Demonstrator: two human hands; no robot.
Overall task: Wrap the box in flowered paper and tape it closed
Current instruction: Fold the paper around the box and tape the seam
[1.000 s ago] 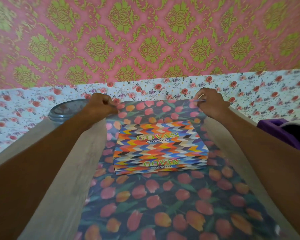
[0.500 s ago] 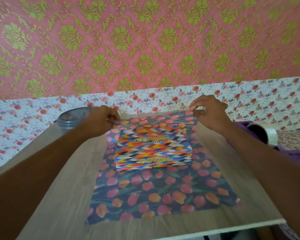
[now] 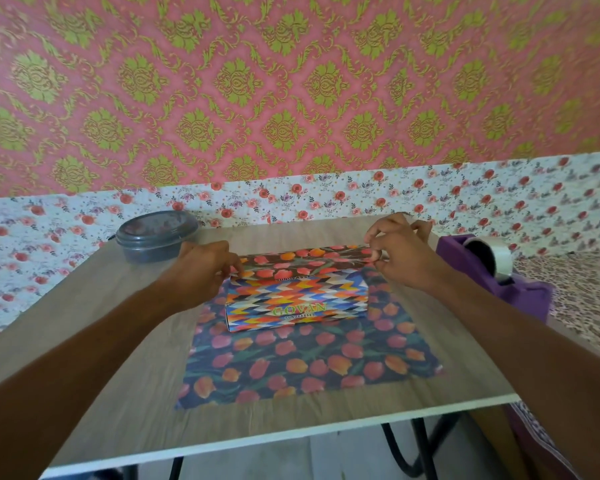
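A: Which step is seen here?

B: On the one wooden table [image 3: 84, 341], one sheet of flowered paper [image 3: 309, 362] is spread flat. One box [image 3: 297, 299], printed in coloured zigzags, is laid on the far half of the sheet. The far edge of the paper is folded up and drawn over the far part of the box top. The front and most of the top are not yet covered, so the first fold is judged to be in hand.

A: How are the two hands placed?

B: The folded edge is pinched at its left end by the left hand [image 3: 201, 268], with the fingers curled. At its right end it is pinched by the right hand [image 3: 399, 254] between thumb and forefinger, and the other fingers are raised.

A: What is called for next?

B: Probably the edge must be kept taut on the top while the near half is lifted to meet it. One hand must be freed for tape.

A: What else is counted?

B: One purple tape dispenser [image 3: 482, 268] is seen at the right, and one grey lidded container [image 3: 156, 235] at the far left.
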